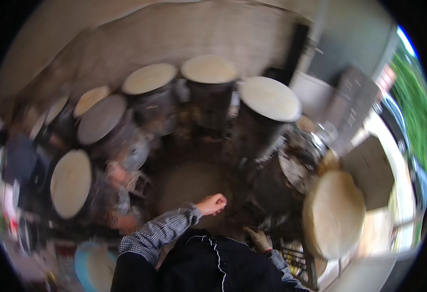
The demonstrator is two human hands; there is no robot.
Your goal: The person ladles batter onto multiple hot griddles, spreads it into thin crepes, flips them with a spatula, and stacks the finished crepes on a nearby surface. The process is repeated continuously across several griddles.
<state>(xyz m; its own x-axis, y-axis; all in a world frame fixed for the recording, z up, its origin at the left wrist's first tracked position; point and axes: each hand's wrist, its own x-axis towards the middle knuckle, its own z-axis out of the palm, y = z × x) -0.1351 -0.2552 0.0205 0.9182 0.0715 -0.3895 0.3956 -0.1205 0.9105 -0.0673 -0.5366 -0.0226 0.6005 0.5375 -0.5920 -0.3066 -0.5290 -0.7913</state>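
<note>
My left hand (212, 204), bare, hangs in front of my dark clothing with its fingers curled in and nothing visible in them. My right hand (258, 239) wears a light glove and is low beside my body; blur and the dark ground hide whether its fingers hold anything. Around me stand several dark drum-shaped vessels with pale round tops, such as one ahead (209, 69), one to its right (270, 98) and one at the left (71, 183). A greyer round top (102, 119) covers another vessel.
A large pale round slab (334, 215) stands at the right, near a cardboard-like panel (368, 171). Cinder blocks (139, 183) lie low at the left. A blue-rimmed tub (95, 268) is at the lower left. Parked vehicles (417, 182) show outside at the right.
</note>
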